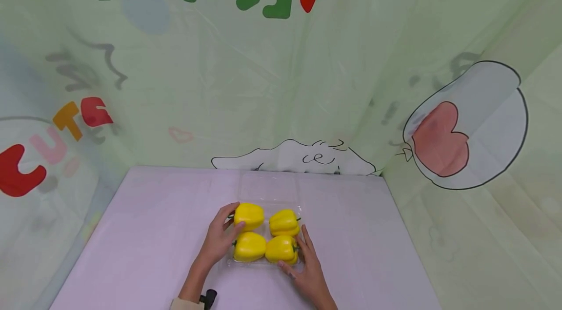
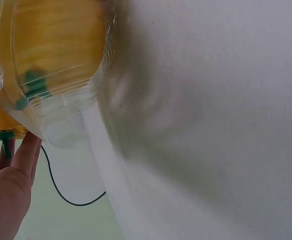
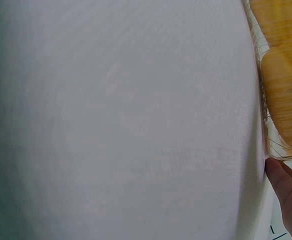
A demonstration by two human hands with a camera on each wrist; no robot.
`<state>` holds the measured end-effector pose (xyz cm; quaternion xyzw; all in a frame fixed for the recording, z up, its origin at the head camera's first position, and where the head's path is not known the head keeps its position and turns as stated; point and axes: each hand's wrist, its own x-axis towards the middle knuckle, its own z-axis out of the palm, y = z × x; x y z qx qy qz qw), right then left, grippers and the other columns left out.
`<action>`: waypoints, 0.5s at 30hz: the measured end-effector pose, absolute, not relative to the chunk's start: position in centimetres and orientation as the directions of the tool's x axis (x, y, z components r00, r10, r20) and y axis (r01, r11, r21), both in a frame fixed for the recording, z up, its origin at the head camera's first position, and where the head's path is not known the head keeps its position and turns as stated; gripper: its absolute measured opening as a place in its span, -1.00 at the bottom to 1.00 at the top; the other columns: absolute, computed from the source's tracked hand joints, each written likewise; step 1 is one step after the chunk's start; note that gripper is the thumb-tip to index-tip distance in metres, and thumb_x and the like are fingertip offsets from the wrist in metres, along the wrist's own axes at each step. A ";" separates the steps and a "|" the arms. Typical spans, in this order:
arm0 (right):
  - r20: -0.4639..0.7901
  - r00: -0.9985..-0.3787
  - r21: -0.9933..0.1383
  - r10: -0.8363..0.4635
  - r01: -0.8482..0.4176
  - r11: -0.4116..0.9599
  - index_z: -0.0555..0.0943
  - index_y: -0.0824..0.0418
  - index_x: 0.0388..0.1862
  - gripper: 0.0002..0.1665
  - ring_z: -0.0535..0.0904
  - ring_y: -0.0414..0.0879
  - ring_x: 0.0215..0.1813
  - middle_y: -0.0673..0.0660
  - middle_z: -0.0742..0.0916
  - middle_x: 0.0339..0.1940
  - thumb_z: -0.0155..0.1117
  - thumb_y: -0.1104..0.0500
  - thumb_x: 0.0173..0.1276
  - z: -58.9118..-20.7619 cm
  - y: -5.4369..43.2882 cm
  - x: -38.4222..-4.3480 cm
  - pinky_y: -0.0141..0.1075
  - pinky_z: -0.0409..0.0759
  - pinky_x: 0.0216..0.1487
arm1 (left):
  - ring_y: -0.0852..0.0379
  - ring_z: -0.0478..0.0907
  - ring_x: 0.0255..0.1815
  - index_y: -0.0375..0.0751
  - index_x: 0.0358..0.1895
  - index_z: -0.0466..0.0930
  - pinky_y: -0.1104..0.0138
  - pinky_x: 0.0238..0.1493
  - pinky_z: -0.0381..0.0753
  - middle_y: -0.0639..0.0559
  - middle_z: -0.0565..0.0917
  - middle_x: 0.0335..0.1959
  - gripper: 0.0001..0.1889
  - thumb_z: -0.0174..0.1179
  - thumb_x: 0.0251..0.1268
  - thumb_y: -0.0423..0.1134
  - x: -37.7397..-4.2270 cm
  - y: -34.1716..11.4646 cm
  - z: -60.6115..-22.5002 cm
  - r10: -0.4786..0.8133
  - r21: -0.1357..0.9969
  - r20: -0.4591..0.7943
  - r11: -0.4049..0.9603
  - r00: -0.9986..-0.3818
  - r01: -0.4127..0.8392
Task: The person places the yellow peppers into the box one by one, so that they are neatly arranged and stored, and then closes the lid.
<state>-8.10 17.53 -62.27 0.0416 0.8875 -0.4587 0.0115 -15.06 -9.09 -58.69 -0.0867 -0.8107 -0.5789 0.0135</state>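
Observation:
A clear plastic clamshell container (image 1: 268,264) holds several yellow bell peppers with green stems, set in two rows. My left hand (image 1: 218,238) grips the far-left bell pepper (image 1: 249,217), its thumb on the near side and fingers round the stem end. In the left wrist view that pepper rises above the container's wall beside the left hand (image 2: 11,185). My right hand (image 1: 309,268) holds the container's near right corner, beside the near-right bell pepper (image 1: 281,249). A near-left bell pepper (image 1: 250,246) and a far-right bell pepper (image 1: 284,222) lie untouched by the left hand.
The container's clear lid (image 1: 269,187) lies folded back on the far side. A pale table (image 1: 364,251) carries everything. Printed curtains (image 1: 263,81) stand behind and at both sides. A black strap device (image 1: 209,298) sits on the left wrist.

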 end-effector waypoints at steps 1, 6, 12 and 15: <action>-0.064 -0.996 -0.814 0.064 0.089 0.574 0.37 0.21 0.63 0.14 0.20 0.25 0.75 0.09 0.06 0.84 0.61 -0.25 0.22 -62.3 17.5 -8.1 0.14 0.50 0.55 | -0.08 0.52 0.41 -0.14 0.56 0.39 -0.04 0.49 0.58 -0.09 0.49 0.49 -0.36 0.34 0.49 -0.18 -15.1 -9.0 -58.7 0.127 0.936 0.116 0.319 -0.985 0.152; -0.070 -0.995 -0.817 0.067 0.095 0.569 0.37 0.20 0.63 0.13 0.18 0.25 0.75 0.09 0.06 0.84 0.61 -0.25 0.22 -62.1 17.5 -8.2 0.15 0.50 0.55 | -0.17 0.49 0.53 -0.14 0.57 0.38 -0.08 0.51 0.56 -0.11 0.46 0.56 -0.35 0.35 0.48 -0.19 -15.3 -8.6 -58.8 0.136 0.921 0.105 0.361 -0.985 0.148; -0.066 -0.995 -0.813 0.071 0.095 0.575 0.37 0.20 0.63 0.14 0.21 0.25 0.74 0.11 0.07 0.83 0.61 -0.25 0.21 -62.1 17.5 -8.2 0.14 0.51 0.54 | -0.17 0.47 0.55 -0.15 0.56 0.38 -0.05 0.50 0.57 -0.13 0.45 0.57 -0.34 0.36 0.47 -0.20 -15.3 -8.2 -58.5 0.148 0.897 0.114 0.410 -0.982 0.166; -0.068 -0.995 -0.810 0.073 0.097 0.578 0.37 0.20 0.63 0.14 0.22 0.25 0.74 0.12 0.07 0.83 0.61 -0.26 0.21 -62.0 17.5 -8.2 0.15 0.52 0.53 | -0.17 0.48 0.54 -0.15 0.56 0.39 -0.05 0.49 0.58 -0.15 0.45 0.56 -0.36 0.35 0.48 -0.18 -15.4 -8.3 -58.3 0.159 0.890 0.111 0.423 -0.981 0.170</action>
